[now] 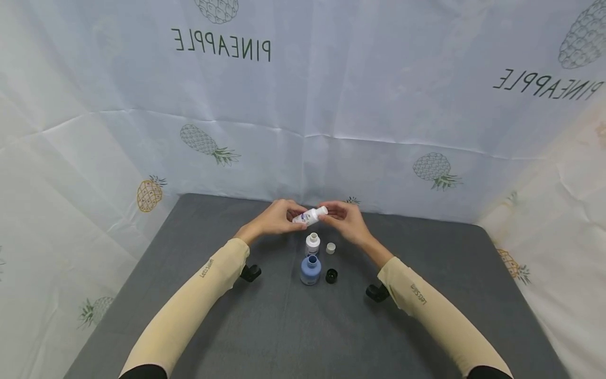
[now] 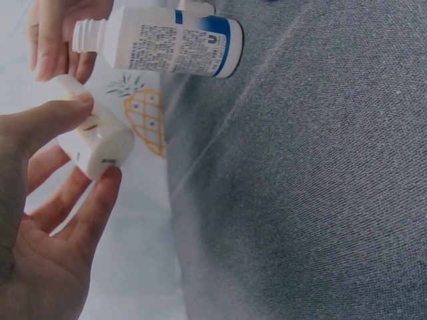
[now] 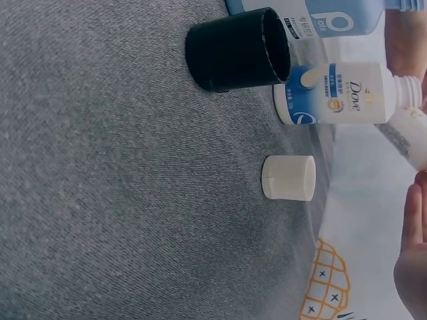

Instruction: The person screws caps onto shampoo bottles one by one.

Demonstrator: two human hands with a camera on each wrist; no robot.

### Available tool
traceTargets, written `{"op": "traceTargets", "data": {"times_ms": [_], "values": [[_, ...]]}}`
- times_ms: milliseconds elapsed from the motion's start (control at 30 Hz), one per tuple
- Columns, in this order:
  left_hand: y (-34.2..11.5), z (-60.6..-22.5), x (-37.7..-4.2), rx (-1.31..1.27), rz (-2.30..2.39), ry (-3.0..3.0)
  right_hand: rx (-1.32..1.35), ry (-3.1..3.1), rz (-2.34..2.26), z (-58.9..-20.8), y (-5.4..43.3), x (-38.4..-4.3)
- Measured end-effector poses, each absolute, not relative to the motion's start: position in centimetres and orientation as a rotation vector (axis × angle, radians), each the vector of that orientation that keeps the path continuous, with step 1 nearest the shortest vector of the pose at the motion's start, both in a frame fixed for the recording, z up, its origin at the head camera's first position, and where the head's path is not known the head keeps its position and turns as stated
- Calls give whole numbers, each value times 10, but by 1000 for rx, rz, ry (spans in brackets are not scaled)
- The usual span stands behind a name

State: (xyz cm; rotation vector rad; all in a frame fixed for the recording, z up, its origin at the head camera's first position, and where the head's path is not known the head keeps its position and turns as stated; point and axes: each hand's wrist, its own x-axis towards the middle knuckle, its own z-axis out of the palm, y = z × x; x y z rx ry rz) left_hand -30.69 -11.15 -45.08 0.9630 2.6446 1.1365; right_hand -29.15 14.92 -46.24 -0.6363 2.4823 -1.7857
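Observation:
A small white bottle point(image 1: 307, 217), tilted with its cap end up to the right, is held between the thumb and fingers of my left hand point(image 1: 279, 217). Its base faces the left wrist view, where the left thumb point(image 2: 67, 120) presses on its side. My right hand point(image 1: 347, 221) has its thumb and fingertips at the bottle's white cap point(image 1: 322, 210). Just below the hands stands an uncapped white Dove bottle point(image 3: 353, 93) with a blue label. Nearer me is an uncapped blue bottle point(image 1: 310, 271).
A loose white cap point(image 3: 288, 178) sits on the grey cloth-covered table point(image 1: 284, 326), right of the Dove bottle. Beside the blue bottle lies a black cap point(image 3: 237, 50). A white pineapple-print curtain point(image 1: 303, 95) hangs behind the table's far edge.

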Motion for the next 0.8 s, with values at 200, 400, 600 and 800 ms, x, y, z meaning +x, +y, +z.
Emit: {"op": "traceTargets", "data": {"times_ms": [200,400,600,800], "values": [[-110,-450,-307,979,1125,2654,-516,2555,-1747,-462,147,-289],[-109,-448,-306,977,1109,2674,-469,2575,-1746,-461,145,-289],[-109,-449,-307,980,1106,2682,-448,2595,-1733,-462,145,-290],[-109,-447,-306,984,1122,2678,-443,2613,-1724,-462,144,-291]]}}
